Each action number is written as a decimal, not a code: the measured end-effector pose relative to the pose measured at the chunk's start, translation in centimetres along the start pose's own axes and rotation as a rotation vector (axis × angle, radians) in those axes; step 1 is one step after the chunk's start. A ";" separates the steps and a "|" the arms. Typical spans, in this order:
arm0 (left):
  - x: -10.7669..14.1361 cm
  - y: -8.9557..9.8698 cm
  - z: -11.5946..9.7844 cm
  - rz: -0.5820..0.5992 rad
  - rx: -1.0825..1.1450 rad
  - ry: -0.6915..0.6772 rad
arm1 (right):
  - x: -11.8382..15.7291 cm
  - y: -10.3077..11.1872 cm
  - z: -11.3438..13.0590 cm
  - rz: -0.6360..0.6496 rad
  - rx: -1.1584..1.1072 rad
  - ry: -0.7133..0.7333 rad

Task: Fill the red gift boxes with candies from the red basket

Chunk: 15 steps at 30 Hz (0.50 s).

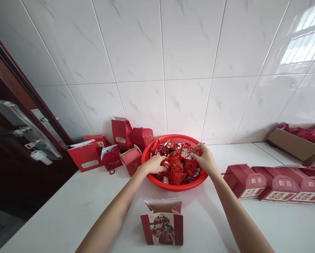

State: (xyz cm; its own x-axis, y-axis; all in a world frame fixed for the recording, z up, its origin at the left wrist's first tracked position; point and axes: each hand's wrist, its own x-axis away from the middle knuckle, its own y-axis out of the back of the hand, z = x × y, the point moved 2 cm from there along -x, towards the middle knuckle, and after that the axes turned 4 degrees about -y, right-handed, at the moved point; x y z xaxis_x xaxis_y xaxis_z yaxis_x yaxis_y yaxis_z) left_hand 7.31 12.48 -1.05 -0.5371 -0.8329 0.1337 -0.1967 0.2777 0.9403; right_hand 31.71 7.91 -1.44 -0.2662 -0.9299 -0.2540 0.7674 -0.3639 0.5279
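A red plastic basket (174,187) stands near the wall, heaped with red-wrapped candy packets (176,172). My left hand (154,164) reaches over its left side, fingers curled round a shiny red candy packet, partly hidden by the hand. At the right side, my right hand (204,159) pinches a red candy packet between thumb and fingers. Directly in front of me, between my forearms, an open red gift box (162,226) with a printed picture stands upright, its top flaps up; neither hand touches it.
Several open red boxes (85,156) cluster on the left against the wall. A row of closed red gift boxes (252,181) stands on the right of the white table (99,207). Behind them is a cardboard carton (294,144) with red things inside. A dark door (12,147) borders the left.
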 end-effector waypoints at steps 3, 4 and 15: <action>-1.2 -0.4 -0.3 0.005 -0.022 -0.010 | 0.1 -0.1 -0.2 -0.006 0.020 -0.004; -1.5 -0.5 -0.3 0.004 -0.026 -0.011 | 0.1 -0.1 -0.2 -0.002 0.034 -0.004; -1.5 -0.9 -0.5 -0.145 0.077 -0.114 | 1.0 -0.4 0.5 0.120 0.283 -0.014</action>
State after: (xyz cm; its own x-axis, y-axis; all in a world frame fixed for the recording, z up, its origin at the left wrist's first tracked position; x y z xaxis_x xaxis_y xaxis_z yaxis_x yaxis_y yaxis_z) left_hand 8.74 13.25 -1.98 -0.5869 -0.8086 -0.0418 -0.3384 0.1981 0.9199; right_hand 30.83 7.14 -1.48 -0.1930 -0.9671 -0.1658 0.6015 -0.2501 0.7587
